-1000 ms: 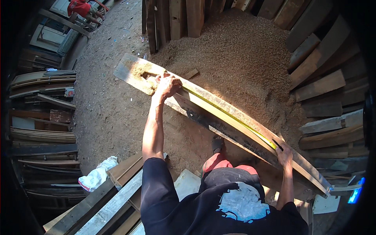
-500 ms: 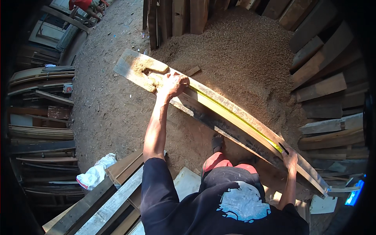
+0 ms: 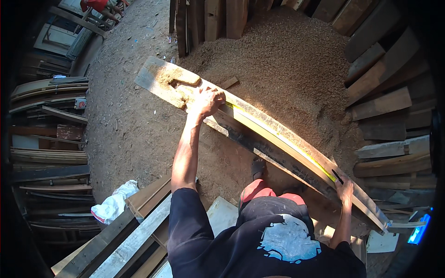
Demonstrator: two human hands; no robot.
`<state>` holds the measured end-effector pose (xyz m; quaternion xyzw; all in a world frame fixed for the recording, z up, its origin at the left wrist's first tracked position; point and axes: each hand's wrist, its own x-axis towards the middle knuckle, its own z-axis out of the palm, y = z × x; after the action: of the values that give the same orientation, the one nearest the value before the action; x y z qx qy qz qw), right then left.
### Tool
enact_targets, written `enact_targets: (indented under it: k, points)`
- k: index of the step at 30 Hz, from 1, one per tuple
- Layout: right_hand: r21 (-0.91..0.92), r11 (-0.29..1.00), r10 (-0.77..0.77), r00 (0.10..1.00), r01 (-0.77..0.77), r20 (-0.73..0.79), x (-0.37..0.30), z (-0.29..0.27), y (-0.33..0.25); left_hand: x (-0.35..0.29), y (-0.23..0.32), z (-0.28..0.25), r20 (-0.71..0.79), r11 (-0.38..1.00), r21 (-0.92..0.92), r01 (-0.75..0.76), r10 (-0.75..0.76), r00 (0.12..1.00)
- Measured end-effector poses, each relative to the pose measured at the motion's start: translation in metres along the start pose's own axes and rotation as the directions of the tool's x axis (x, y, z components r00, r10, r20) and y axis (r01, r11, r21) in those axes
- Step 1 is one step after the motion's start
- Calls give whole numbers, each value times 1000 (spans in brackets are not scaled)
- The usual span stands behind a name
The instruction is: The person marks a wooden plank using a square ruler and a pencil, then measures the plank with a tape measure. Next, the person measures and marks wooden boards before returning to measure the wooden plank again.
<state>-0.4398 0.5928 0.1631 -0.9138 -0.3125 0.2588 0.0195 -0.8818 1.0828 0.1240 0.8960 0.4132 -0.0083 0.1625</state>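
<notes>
A yellow tape measure blade (image 3: 282,138) runs along a long pale wooden strip (image 3: 273,143), which lies on a long wooden bench (image 3: 147,78). My left hand (image 3: 211,101) is closed over the upper end of the blade; the palm hides how it grips the tape. Further down the strip, at the lower right, my right hand (image 3: 344,189) is closed around a thin dark pencil or pen (image 3: 337,176). Its tip sticks up beside the lower end of the yellow blade. Sawdust (image 3: 169,79) covers part of the bench beyond my left hand.
A large sawdust heap (image 3: 287,69) spreads beyond the bench. Upright boards (image 3: 382,104) line the right side. Stacked planks (image 3: 48,157) fill the left. Nearer me are more boards (image 3: 134,241) and a white sack (image 3: 115,201). A person in red (image 3: 97,5) is at the far left.
My left hand has shifted very slightly to the right along the strip. The pencil or pen has tilted a little in my right hand. The strip and bench look unmoved.
</notes>
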Motion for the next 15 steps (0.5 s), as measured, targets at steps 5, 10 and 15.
enact_targets:
  k: [5, 10, 15]
  points:
    - [-18, 999, 41, 999, -41, 16, -1, -4, -10, -3, -7, 9, -62, 1000, 2, -29, 29, 998]
    - [18, 1000, 13, 1000, -13, -14, -2, -2, -8, -1, -8, 11, -62, 999, 9, -31, 31, 998]
    - [16, 1000, -2, 1000, 2, -22, -3, -1, -7, -1, -8, 9, -46, 999, -19, -29, 28, 999]
